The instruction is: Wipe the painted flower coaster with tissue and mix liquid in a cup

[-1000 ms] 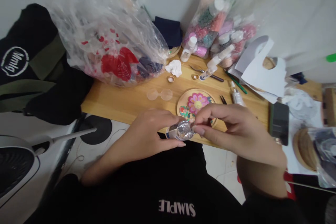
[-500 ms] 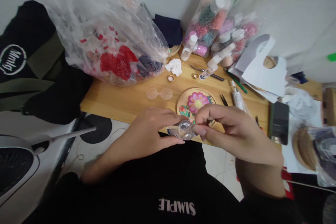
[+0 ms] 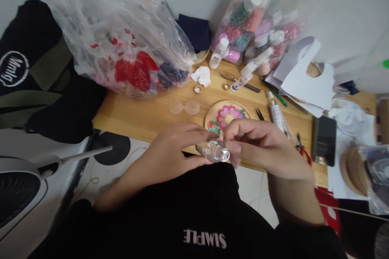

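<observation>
My left hand [image 3: 174, 147] is closed round a small clear bottle [image 3: 214, 151], lying tilted with its shiny end toward the right. My right hand [image 3: 264, 147] is in a pinch right beside that end. Whatever lies between its thumb and forefinger is hidden, and I cannot tell whether they touch the bottle. Just beyond both hands is a round wooden disc [image 3: 212, 113] that bears a pink flower [image 3: 229, 116] and a small green and red figure, partly covered by my right hand.
Tweezers [image 3: 259, 114], a white tube [image 3: 276, 111], red-handled scissors [image 3: 304, 151] and a dark phone [image 3: 324, 139] lie to the right. Past the disc are a glue bottle [image 3: 241, 82], a crumpled tissue [image 3: 201, 76] and a clear double-round piece [image 3: 184, 107]. Plastic bags [image 3: 133, 60] stand behind.
The bottle has tipped so its end points more to the right and toward me. My right hand has shifted slightly left, uncovering the scissors. The left hand stays in place.
</observation>
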### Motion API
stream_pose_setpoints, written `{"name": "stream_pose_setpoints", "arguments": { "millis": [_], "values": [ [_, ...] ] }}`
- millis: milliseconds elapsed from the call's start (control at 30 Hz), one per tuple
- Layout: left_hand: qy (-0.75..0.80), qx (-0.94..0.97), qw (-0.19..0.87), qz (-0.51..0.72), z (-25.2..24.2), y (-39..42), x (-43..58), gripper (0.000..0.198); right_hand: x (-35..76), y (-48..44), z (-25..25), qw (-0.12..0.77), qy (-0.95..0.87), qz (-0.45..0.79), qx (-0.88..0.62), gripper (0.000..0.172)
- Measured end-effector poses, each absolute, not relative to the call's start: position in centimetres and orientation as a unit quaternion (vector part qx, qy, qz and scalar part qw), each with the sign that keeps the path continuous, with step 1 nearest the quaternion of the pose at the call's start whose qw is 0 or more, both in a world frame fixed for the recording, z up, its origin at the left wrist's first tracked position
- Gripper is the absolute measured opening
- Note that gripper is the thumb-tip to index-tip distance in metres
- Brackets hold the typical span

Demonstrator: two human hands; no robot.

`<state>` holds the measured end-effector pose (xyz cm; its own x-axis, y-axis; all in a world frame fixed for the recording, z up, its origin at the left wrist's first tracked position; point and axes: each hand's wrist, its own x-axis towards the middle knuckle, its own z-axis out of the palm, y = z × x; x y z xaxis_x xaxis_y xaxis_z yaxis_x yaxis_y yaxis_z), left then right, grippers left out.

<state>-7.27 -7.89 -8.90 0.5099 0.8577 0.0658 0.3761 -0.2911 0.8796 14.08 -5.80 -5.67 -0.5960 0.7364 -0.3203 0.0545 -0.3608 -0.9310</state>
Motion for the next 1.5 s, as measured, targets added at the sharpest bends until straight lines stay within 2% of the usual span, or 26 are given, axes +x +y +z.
{"name": "stream_pose_setpoints", "arguments": {
  "millis": [367, 500, 667, 867, 1100, 1300, 1500],
  "values": [
    [0.430, 0.732, 0.469, 0.241, -8.6, -7.7, -7.3, 0.027, 14.1, -5.8, -6.7, 0.304, -0.500, 0.722, -0.370, 0.017],
    [0.416, 0.723, 0.492, 0.250, -9.0, -7.5, -7.4, 0.029, 14.7, -6.0, -7.8, 0.345, -0.590, 0.624, -0.377, 0.021],
    [0.439, 0.694, 0.502, 0.270, -9.5, -7.4, -7.4, 0.029, 14.4, -6.9, -9.8, 0.351, -0.713, 0.475, -0.378, 0.045],
    [0.475, 0.667, 0.504, 0.275, -10.2, -7.0, -6.7, 0.034, 13.5, -8.0, -12.1, 0.387, -0.699, 0.444, -0.405, 0.045],
    [0.464, 0.734, 0.420, 0.264, -10.8, -6.7, -7.4, 0.039, 14.1, -8.3, -13.7, 0.410, -0.650, 0.510, -0.386, 0.040],
    [0.535, 0.765, 0.233, 0.274, -13.4, -4.5, -10.2, 0.033, 14.7, -8.6, -13.2, 0.431, -0.589, 0.561, -0.390, 0.037],
    [0.512, 0.783, 0.241, 0.258, -16.9, -2.5, -9.3, 0.031, 14.8, -8.2, -12.8, 0.457, -0.594, 0.530, -0.398, 0.036]
  ]
}}
